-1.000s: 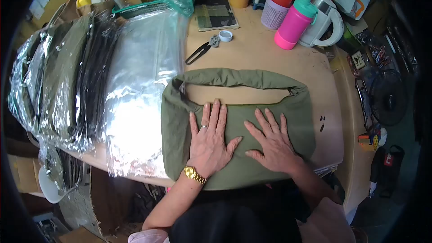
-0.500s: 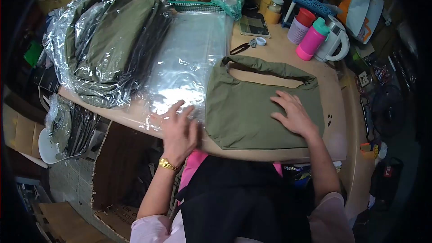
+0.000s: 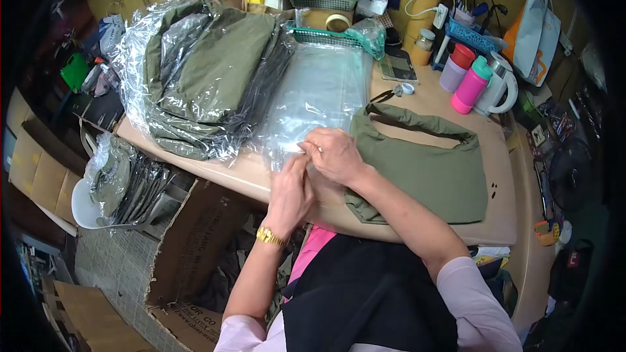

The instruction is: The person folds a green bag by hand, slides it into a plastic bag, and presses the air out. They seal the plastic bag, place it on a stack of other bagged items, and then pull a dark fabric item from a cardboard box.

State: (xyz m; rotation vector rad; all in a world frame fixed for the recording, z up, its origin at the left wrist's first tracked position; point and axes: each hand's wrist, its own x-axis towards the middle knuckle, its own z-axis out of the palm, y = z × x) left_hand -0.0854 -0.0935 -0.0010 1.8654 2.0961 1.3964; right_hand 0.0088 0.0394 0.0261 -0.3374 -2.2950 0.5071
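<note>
My left hand [image 3: 291, 192], with a gold watch at the wrist, is closed in a pinch at the near edge of the stacked clear plastic bags [image 3: 316, 85]. Right beside it, my right hand [image 3: 334, 156] has its fingertips pinched on the same plastic edge. How many layers they hold is hidden by the fingers. An olive green shoulder bag [image 3: 424, 169] lies flat on the table, its strap loop pointing away from me. My right forearm passes over the shoulder bag's near left part.
Plastic-wrapped olive bags [image 3: 202, 78] are piled at the left. A green basket [image 3: 326, 36] stands behind the clear bags. Bottles and a kettle [image 3: 495, 88] stand at the back right. An open cardboard box [image 3: 176, 248] sits below the table's front edge.
My right hand has left the shoulder bag and moved left to the clear plastic bags. My left hand has closed on their near edge. The view has shifted.
</note>
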